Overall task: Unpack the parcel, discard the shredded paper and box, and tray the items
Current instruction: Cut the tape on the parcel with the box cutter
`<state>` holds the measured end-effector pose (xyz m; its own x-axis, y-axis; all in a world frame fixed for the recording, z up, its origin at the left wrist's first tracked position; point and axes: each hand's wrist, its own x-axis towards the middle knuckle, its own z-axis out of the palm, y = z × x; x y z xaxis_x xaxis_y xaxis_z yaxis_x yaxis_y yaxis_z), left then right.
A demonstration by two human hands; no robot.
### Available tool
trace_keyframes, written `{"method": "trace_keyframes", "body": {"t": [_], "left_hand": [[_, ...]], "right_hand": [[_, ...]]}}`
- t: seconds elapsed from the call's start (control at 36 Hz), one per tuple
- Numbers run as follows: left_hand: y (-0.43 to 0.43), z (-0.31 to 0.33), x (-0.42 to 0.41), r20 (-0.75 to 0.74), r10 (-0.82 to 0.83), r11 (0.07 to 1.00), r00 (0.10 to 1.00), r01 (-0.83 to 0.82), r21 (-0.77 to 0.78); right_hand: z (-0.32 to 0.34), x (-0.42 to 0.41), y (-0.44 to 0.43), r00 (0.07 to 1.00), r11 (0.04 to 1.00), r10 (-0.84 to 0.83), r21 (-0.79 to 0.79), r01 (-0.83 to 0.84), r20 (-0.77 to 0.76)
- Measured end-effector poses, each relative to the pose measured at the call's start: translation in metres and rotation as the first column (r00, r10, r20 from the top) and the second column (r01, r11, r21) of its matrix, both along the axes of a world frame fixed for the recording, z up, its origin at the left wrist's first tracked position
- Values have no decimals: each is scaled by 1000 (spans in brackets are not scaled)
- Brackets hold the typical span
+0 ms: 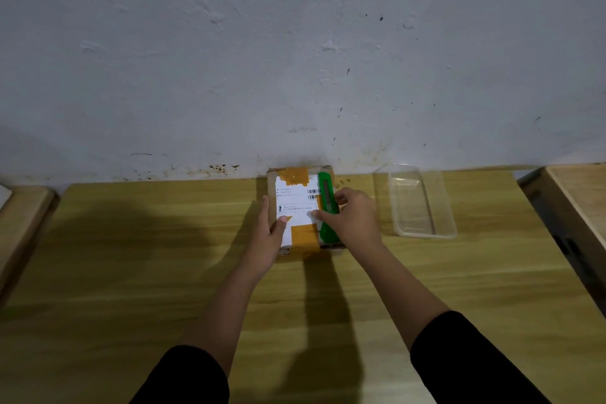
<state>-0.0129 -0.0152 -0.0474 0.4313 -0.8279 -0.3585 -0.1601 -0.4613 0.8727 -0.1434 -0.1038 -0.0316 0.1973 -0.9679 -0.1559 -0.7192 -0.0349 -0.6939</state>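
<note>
A small cardboard parcel (296, 197) sealed with orange tape and bearing a white shipping label lies on the wooden table against the wall. A green utility knife (328, 203) lies lengthwise along the parcel's right side. My right hand (352, 216) has its thumb and fingers closed around the knife's middle. My left hand (267, 233) presses on the parcel's left edge, thumb on the label. A clear plastic tray (442, 229), nothing in it, stands to the right of the parcel.
The wooden table (164, 256) runs up to a scuffed white wall (295, 59). Other wooden surfaces adjoin it at the far left (23, 216) and far right (577, 200).
</note>
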Motion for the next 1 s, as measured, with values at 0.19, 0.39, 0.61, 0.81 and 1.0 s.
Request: {"method": "trace_keyframes", "body": {"t": [0.19,0.39,0.61,0.81,1.0], "left_hand": [[-6,-1,0,-139,66,998,988,-68,-14],[-18,-2,-4,-151,38,999,988,-42,-21],[-2,-2,-6,-148,-4,999,989,-2,-39],[43,5,-31,-189,28,999,982,-33,-25],[98,-1,-69,-225,168,983,960,-179,-29]], "right_hand": [[-14,1,-6,974,988,-63,152,30,218],[-26,11,0,936,945,-136,327,23,326],[-29,8,16,915,938,-167,346,33,366],[-24,-14,61,926,927,-154,376,14,346],[-25,-45,114,925,926,-150,377,8,350]]}}
